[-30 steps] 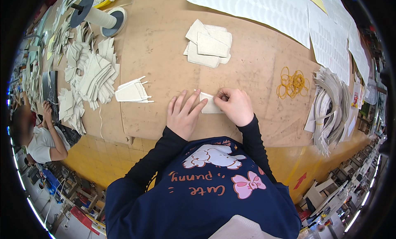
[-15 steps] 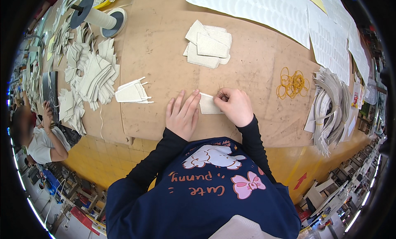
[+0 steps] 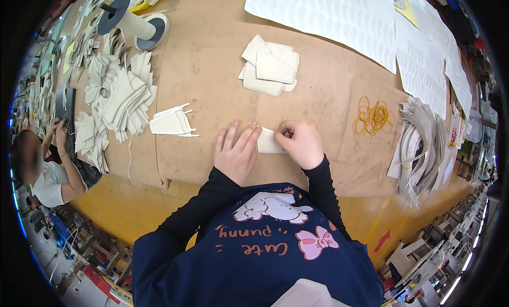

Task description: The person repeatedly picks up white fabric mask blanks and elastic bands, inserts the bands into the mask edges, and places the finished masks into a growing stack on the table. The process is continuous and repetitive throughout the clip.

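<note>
A small cream fabric piece [image 3: 270,143] lies on the table in front of me. My left hand [image 3: 236,150] rests flat with its fingers stretched out, fingertips at the piece's left edge. At the right end of the piece, my right hand [image 3: 301,144] is closed in a pinch and covers that end. Whatever is between its thumb and forefinger is hidden. To the left lies a small stack of cream pieces with white strips along their edges [image 3: 172,121]. Farther away, beyond my hands, sits a loose pile of plain cream fabric pieces [image 3: 273,66].
Yellow rubber bands [image 3: 374,118] and a bundle of grey-white strips [image 3: 421,145] lie to the right. White patterned sheets [image 3: 328,18] cover the far right. Heaped fabric pieces [image 3: 124,98] and a spool [image 3: 135,26] occupy the left, where another person [image 3: 55,174] stands.
The whole view has shifted slightly, so the table things appear a little lower. Both hands keep nearly the same pose at the fabric piece. The other person's arms have moved.
</note>
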### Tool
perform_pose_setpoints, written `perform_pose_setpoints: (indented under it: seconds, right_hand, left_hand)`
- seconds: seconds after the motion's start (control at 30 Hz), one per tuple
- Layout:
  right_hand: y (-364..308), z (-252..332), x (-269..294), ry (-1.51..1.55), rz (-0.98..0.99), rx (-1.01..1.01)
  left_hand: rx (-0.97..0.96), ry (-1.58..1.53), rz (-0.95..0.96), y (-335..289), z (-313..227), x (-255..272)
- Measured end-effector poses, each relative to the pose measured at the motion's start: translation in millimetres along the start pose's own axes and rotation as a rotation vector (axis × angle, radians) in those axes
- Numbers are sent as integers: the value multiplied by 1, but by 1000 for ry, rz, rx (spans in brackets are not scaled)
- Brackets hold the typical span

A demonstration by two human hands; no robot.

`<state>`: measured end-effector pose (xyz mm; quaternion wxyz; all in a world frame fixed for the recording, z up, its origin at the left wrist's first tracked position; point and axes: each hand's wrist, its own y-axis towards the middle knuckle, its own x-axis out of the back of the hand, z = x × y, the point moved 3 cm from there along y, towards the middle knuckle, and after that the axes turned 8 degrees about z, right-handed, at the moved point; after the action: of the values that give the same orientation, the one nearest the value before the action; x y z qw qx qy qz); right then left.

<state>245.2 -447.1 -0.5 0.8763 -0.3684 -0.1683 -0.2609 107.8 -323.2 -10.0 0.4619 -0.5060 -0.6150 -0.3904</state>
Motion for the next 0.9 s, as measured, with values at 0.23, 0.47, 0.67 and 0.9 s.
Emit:
perform_pose_setpoints:
  seconds: [0.23, 0.47, 0.67, 0.9]
  right_hand:
    - [2, -2, -1, -24, -41, 85]
    - [-11, -11, 8, 76, 27, 74]
    - [-29, -31, 22, 197, 71, -56]
    - [-26, -36, 20, 83, -7, -78]
  left_hand:
    - [-75, 7, 5, 3, -3, 0]
    - [-60, 25, 28, 3, -6, 4]
    - [-71, 20, 15, 4, -6, 4]
    - [-74, 23, 71, 3, -6, 5]
